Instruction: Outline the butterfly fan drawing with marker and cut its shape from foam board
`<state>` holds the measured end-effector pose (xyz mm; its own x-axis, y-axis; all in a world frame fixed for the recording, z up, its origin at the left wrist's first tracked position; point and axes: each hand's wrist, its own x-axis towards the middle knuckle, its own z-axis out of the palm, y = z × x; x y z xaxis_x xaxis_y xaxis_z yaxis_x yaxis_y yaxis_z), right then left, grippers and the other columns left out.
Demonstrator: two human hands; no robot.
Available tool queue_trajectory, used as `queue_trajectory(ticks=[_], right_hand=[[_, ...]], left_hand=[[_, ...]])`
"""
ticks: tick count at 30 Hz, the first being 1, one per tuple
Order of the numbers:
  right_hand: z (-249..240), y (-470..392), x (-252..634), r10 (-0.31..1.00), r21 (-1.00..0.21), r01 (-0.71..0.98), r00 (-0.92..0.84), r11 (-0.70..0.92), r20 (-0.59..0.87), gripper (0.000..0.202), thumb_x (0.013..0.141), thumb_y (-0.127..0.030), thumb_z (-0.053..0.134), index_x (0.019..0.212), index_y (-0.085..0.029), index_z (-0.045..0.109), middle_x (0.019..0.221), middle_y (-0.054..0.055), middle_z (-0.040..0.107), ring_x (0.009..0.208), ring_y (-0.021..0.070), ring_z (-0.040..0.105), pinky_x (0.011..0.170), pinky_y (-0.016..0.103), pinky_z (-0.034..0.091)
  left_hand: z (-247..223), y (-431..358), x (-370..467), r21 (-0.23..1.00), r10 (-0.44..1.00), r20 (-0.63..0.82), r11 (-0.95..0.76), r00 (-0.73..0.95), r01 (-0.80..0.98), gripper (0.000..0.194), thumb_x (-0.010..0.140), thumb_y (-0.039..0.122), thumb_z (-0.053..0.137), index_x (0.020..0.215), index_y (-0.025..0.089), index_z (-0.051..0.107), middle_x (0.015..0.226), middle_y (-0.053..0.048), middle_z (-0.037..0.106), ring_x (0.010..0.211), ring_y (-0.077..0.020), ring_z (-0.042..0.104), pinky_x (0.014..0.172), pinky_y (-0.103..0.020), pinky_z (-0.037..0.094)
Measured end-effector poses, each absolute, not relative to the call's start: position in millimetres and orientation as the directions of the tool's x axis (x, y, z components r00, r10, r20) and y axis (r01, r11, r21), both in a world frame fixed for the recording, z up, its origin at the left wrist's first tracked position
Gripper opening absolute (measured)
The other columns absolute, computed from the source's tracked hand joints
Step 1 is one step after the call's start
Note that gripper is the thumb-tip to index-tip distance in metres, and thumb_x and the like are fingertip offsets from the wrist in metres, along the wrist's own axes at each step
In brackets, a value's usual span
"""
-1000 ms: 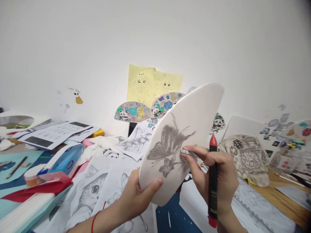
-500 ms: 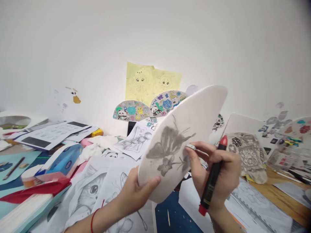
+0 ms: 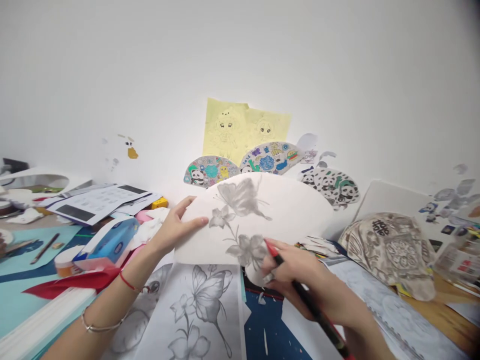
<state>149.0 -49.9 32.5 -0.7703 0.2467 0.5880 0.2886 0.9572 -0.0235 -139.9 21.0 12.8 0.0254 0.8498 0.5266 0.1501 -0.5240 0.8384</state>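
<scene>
A white fan-shaped board (image 3: pixel 296 205) bears a grey butterfly and flower drawing. My left hand (image 3: pixel 182 222) grips its left edge, thumb on the front face and fingers behind. My right hand (image 3: pixel 296 275) is closed around a black marker (image 3: pixel 315 312) with a red tip, over the flowers at the board's lower right. Whether the small white piece seen earlier is still between its fingers is hidden. Below the board lies a paper (image 3: pixel 202 310) with a similar butterfly and flower picture.
Decorated fans (image 3: pixel 266 159) and a yellow drawing sheet (image 3: pixel 247 127) stand against the wall. A blue tissue pack (image 3: pixel 112 245) and a tape roll (image 3: pixel 67 262) lie left. At the right are a patterned cap (image 3: pixel 393 255) and a clear plastic box (image 3: pixel 455 260).
The board has turned from steeply slanted to nearly level and moved lower. My left hand has moved left and up with it; my right hand has moved lower, and the marker now points up-left.
</scene>
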Motion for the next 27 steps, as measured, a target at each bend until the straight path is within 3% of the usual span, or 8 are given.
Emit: queue_trajectory(ticks=[4, 9, 13, 15, 17, 19, 23, 27], right_hand=[[23.7, -32.3, 129.4, 0.281, -0.093, 0.269, -0.836, 0.959, 0.471, 0.018, 0.079, -0.005, 0.043, 0.074, -0.023, 0.041, 0.074, -0.009, 0.057, 0.065, 0.0060, 0.055, 0.110, 0.042, 0.032], [14.0, -19.0, 123.5, 0.262, -0.002, 0.288, -0.866, 0.958, 0.426, 0.020, 0.077, -0.003, 0.039, 0.076, -0.022, 0.040, 0.068, -0.007, 0.050, 0.067, 0.0086, 0.054, 0.111, 0.045, 0.028], [15.7, -10.7, 138.5, 0.255, 0.008, 0.303, -0.817, 0.953, 0.517, 0.017, 0.083, -0.005, 0.040, 0.078, -0.021, 0.042, 0.075, -0.005, 0.054, 0.071, 0.0090, 0.055, 0.111, 0.047, 0.026], [17.1, -3.3, 151.8, 0.257, -0.028, 0.303, -0.752, 0.953, 0.607, 0.016, 0.085, -0.007, 0.043, 0.078, -0.021, 0.041, 0.081, -0.004, 0.057, 0.078, 0.0093, 0.057, 0.107, 0.045, 0.031], [16.2, 9.1, 169.6, 0.327, -0.095, 0.368, -0.643, 0.925, 0.693, 0.015, 0.084, -0.010, 0.048, 0.078, -0.021, 0.039, 0.090, -0.001, 0.060, 0.083, 0.0100, 0.057, 0.096, 0.036, 0.042], [11.2, 27.0, 192.3, 0.486, -0.212, 0.499, -0.521, 0.840, 0.701, 0.016, 0.083, -0.014, 0.051, 0.078, -0.021, 0.038, 0.093, 0.001, 0.061, 0.079, 0.0104, 0.056, 0.078, 0.027, 0.047], [-18.1, 72.2, 245.7, 0.849, -0.486, 0.700, -0.378, 0.523, 0.370, 0.009, 0.077, -0.013, 0.050, 0.075, -0.021, 0.044, 0.061, -0.006, 0.052, 0.052, 0.0093, 0.042, 0.053, 0.020, 0.036], [-62.0, 108.0, 277.6, 0.964, -0.731, 0.627, -0.179, 0.267, 0.198, 0.023, 0.058, -0.010, 0.064, 0.058, -0.019, 0.042, 0.048, -0.007, 0.043, 0.048, 0.0090, 0.035, 0.050, 0.021, 0.030]], left_hand=[[15.6, 21.3, -144.0, 0.802, 0.833, 0.551, -0.547, 0.054, 0.240, 0.051, 0.066, 0.044, 0.072, 0.108, 0.017, 0.060, 0.101, -0.007, 0.065, 0.086, -0.0243, 0.062, 0.062, -0.024, 0.052], [14.8, 21.3, -142.1, 0.761, 0.819, 0.557, -0.570, 0.138, 0.310, 0.042, 0.069, 0.043, 0.070, 0.103, 0.019, 0.064, 0.099, -0.004, 0.067, 0.087, -0.0234, 0.063, 0.066, -0.024, 0.051], [12.8, 26.1, -145.2, 0.752, 0.820, 0.562, -0.560, 0.107, 0.346, 0.041, 0.073, 0.042, 0.068, 0.108, 0.021, 0.063, 0.107, -0.003, 0.065, 0.093, -0.0231, 0.061, 0.069, -0.022, 0.050], [8.8, 32.3, -147.2, 0.771, 0.825, 0.563, -0.549, 0.060, 0.322, 0.047, 0.072, 0.041, 0.069, 0.115, 0.023, 0.060, 0.112, -0.004, 0.064, 0.095, -0.0237, 0.061, 0.069, -0.023, 0.051], [2.2, 40.9, -148.3, 0.811, 0.838, 0.545, -0.529, 0.005, 0.251, 0.058, 0.073, 0.037, 0.068, 0.127, 0.024, 0.051, 0.109, -0.006, 0.065, 0.089, -0.0235, 0.064, 0.065, -0.025, 0.052], [-6.3, 50.4, -148.4, 0.866, 0.872, 0.487, -0.475, -0.048, 0.157, 0.071, 0.072, 0.031, 0.065, 0.137, 0.025, 0.037, 0.101, -0.007, 0.067, 0.075, -0.0210, 0.066, 0.057, -0.026, 0.052], [-23.5, 67.2, -147.9, 0.931, 0.921, 0.366, -0.360, -0.133, 0.069, 0.074, 0.067, 0.018, 0.056, 0.137, 0.022, 0.032, 0.087, -0.004, 0.067, 0.052, -0.0126, 0.059, 0.047, -0.021, 0.046], [-33.5, 76.7, -149.4, 0.939, 0.932, 0.343, -0.339, -0.115, 0.057, 0.067, 0.063, 0.016, 0.054, 0.129, 0.019, 0.041, 0.083, -0.002, 0.066, 0.052, -0.0115, 0.057, 0.045, -0.019, 0.043]])
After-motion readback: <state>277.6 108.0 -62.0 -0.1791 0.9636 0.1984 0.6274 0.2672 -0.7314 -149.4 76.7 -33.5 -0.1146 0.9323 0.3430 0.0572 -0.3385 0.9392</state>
